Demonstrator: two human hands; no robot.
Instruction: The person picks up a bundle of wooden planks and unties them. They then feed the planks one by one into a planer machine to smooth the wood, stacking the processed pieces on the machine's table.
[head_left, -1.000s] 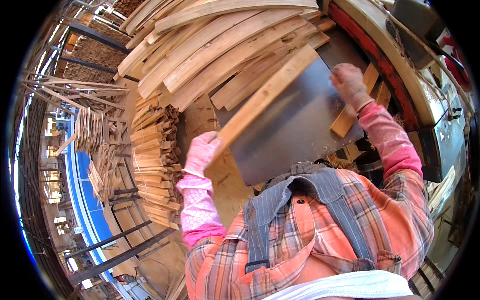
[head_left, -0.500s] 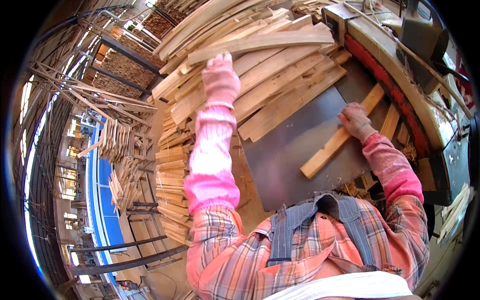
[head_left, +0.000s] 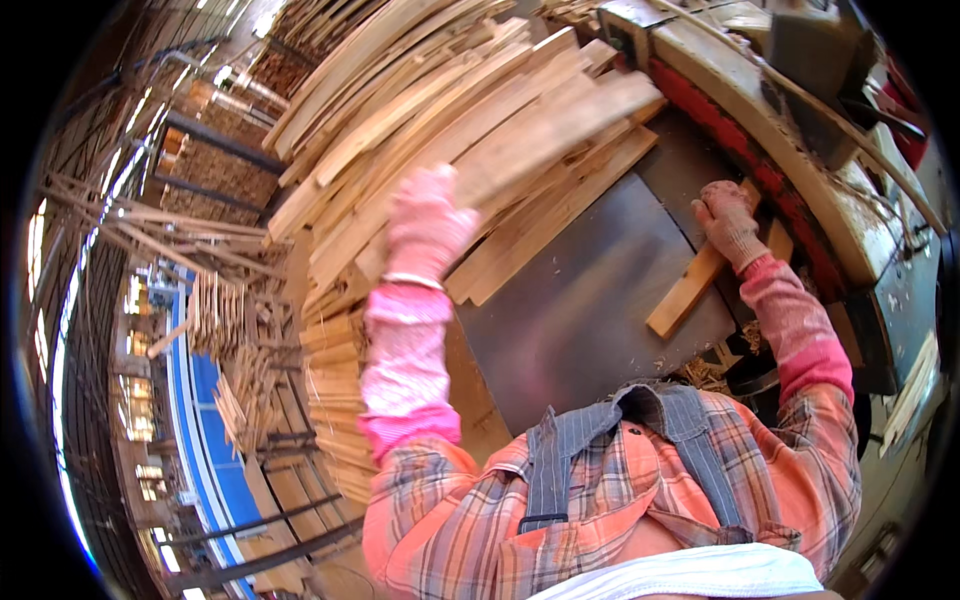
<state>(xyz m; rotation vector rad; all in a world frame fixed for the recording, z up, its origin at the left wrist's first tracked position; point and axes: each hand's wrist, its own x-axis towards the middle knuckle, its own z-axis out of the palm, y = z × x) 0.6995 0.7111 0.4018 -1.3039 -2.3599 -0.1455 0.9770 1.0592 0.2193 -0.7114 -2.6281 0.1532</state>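
My left hand (head_left: 430,228), in a pinkish knitted glove, grips the near-left end of a pale wooden board (head_left: 565,130). That board is blurred and lies at a slant over the piled boards (head_left: 400,140). My right hand (head_left: 728,215), gloved as well, has its fingers curled over a narrower wooden strip (head_left: 688,292). The strip rests slantwise on the smooth dark metal table (head_left: 570,300), near its right side. Its far end is partly hidden behind my right hand.
A machine edge with a red band (head_left: 730,130) borders the table on the right. Wood shavings (head_left: 708,372) gather by the table's near-right corner. Stacked wood pieces (head_left: 335,400) stand left of my left arm, and a blue-sided long structure (head_left: 205,400) lies beyond.
My left hand has come nearer, bringing the pale board down across the pile. My right hand and the narrow strip have shifted right, toward the red-banded edge.
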